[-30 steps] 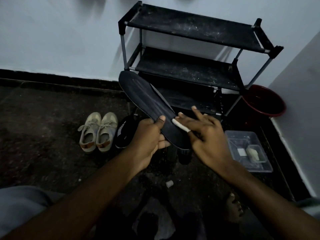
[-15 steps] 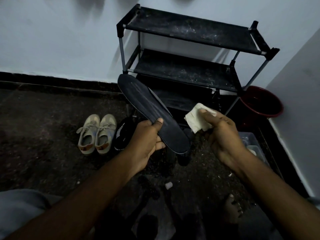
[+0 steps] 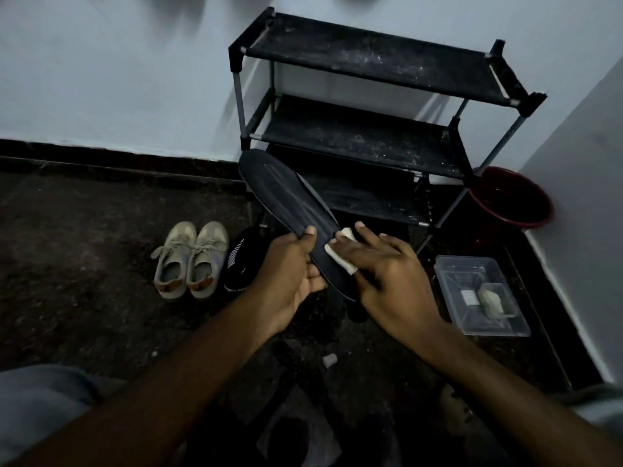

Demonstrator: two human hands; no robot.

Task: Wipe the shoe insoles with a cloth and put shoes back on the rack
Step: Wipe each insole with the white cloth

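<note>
My left hand (image 3: pixel 292 271) grips a long dark insole (image 3: pixel 286 200) near its heel end, thumb on top, with the toe end pointing up and left toward the rack. My right hand (image 3: pixel 387 271) lies flat on the insole's lower part and presses a small white cloth (image 3: pixel 338 256) against it under straight fingers; most of the cloth is hidden by the fingers. A black three-shelf shoe rack (image 3: pixel 367 62) stands behind, its shelves bare and dusty. A pair of beige sneakers (image 3: pixel 190 259) and a black shoe (image 3: pixel 240 259) sit on the floor to the left.
A red bucket (image 3: pixel 510 197) stands in the corner right of the rack. A clear plastic container (image 3: pixel 480 294) with small items lies on the floor at right. A small pale cap (image 3: pixel 329 359) lies on the dark floor near me. White walls close off the back and right.
My right hand had lifted the cloth off the insole and held it bunched up; now it has come back down and presses the cloth flat on the insole. My left hand has kept its grip.
</note>
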